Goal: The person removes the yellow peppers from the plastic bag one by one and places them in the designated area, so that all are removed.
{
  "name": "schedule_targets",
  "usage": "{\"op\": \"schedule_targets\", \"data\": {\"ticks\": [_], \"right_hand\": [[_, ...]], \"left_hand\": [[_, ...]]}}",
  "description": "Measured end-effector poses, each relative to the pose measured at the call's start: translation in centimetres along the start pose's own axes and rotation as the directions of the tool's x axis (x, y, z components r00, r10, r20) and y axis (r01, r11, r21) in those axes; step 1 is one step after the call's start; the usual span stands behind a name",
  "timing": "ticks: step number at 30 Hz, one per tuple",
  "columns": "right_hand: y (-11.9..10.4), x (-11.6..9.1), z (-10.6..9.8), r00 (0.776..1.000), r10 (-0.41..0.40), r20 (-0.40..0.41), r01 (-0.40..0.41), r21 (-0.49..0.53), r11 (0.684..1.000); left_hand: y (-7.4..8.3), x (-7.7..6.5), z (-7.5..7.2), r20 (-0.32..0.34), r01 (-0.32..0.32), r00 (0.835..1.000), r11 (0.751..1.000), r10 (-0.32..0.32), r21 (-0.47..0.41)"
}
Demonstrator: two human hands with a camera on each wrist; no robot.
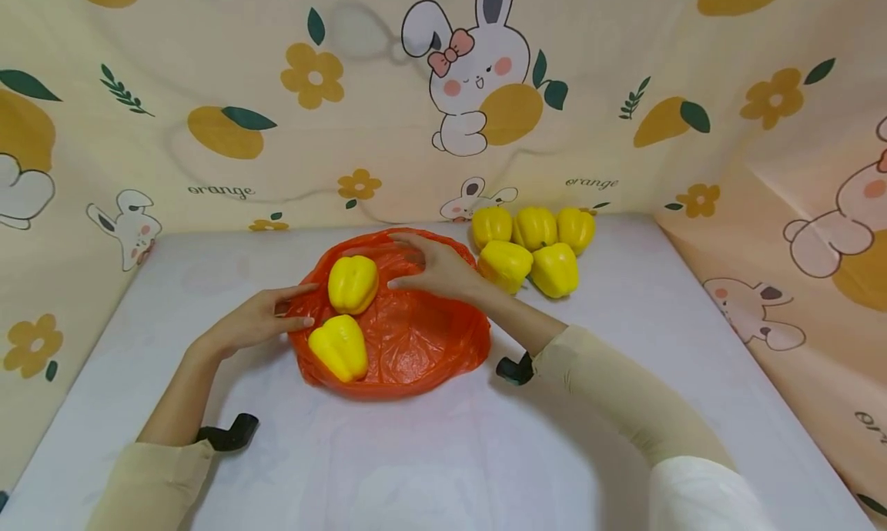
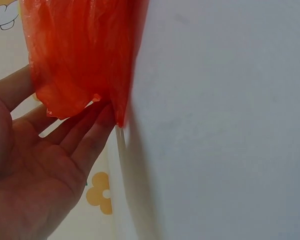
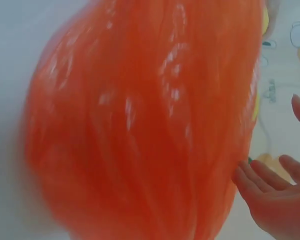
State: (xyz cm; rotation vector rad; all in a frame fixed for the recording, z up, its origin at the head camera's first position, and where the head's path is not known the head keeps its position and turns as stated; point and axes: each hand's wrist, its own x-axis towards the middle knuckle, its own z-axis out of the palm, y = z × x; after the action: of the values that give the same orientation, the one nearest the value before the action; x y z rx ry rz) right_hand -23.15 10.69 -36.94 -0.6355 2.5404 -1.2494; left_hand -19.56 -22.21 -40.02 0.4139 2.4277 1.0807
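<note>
An orange-red plastic bag [image 1: 409,346] lies spread open on the table, with two yellow bell peppers [image 1: 353,285] on its left side. My left hand [image 1: 252,321] is at the bag's left rim, its fingers nearly straight and touching the plastic. In the left wrist view, the bag [image 2: 80,55] hides the fingertips of that hand [image 2: 37,172]. Over the bag's far right part, my right hand [image 1: 443,268] is spread with nothing in its grasp. The right wrist view has this hand [image 3: 275,195] beside the bag [image 3: 140,125], fingers loosely extended.
Several more yellow bell peppers [image 1: 534,228] stand in a cluster at the back right, just beyond the bag. A printed cloth [image 1: 388,131] with rabbits and flowers walls the white table [image 1: 416,469] at the back and sides.
</note>
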Motion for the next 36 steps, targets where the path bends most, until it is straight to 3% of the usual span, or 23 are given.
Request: {"op": "schedule_targets", "data": {"ticks": [10,20,29,36], "right_hand": [[0.0,1.4,3.2,0.999,0.012,0.041,-0.009,-0.061,0.998],[-0.4,2.6,4.7,0.997,0.006,0.083,-0.001,-0.070,0.998],[-0.8,3.5,5.4,0.995,0.075,0.064,-0.067,-0.125,0.990],[-0.9,4.3,6.2,0.988,0.154,0.026,-0.153,-0.063,0.986]], "left_hand": [[0.0,-0.4,0.5,0.008,0.005,1.000,1.000,-0.005,-0.019],[-0.2,-0.4,0.2,0.022,0.007,1.000,1.000,-0.007,0.008],[0.3,-0.3,-0.1,0.029,-0.009,1.000,1.000,0.009,0.003],[0.4,-0.3,-0.2,0.031,-0.015,0.999,1.000,0.015,0.001]]}}
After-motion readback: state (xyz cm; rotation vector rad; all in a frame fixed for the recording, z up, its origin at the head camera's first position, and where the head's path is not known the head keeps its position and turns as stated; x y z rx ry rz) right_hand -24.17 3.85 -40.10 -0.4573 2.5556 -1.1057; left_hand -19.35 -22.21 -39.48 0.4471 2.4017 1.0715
